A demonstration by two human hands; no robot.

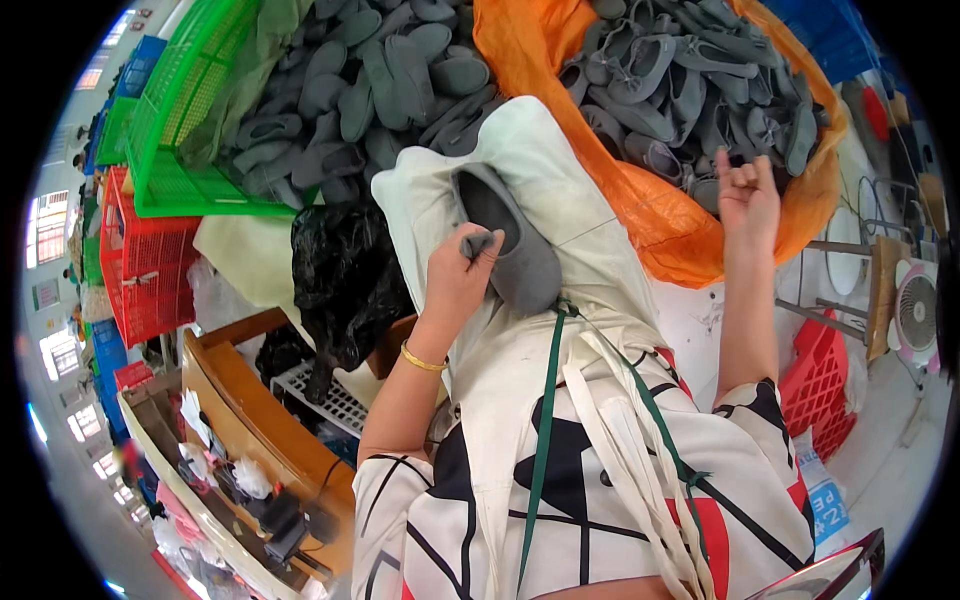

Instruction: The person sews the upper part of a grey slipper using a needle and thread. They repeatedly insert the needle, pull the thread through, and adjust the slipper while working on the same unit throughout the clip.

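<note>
A soft grey slip-on shoe [532, 270] lies on the pale apron [598, 245] over the person's lap; its round toe points toward the body, and its inside looks dark; the left hand [458, 278] pinches a small grey piece [475, 244] by its edge; the right hand [750, 200] curls near the orange sack [685, 245]; I cannot tell if it holds anything.

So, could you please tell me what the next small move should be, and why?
Probably bring the right hand over to the grey shoe, because the left hand pinches a small grey piece by its opening while the right hand is out by the orange sack.
</note>
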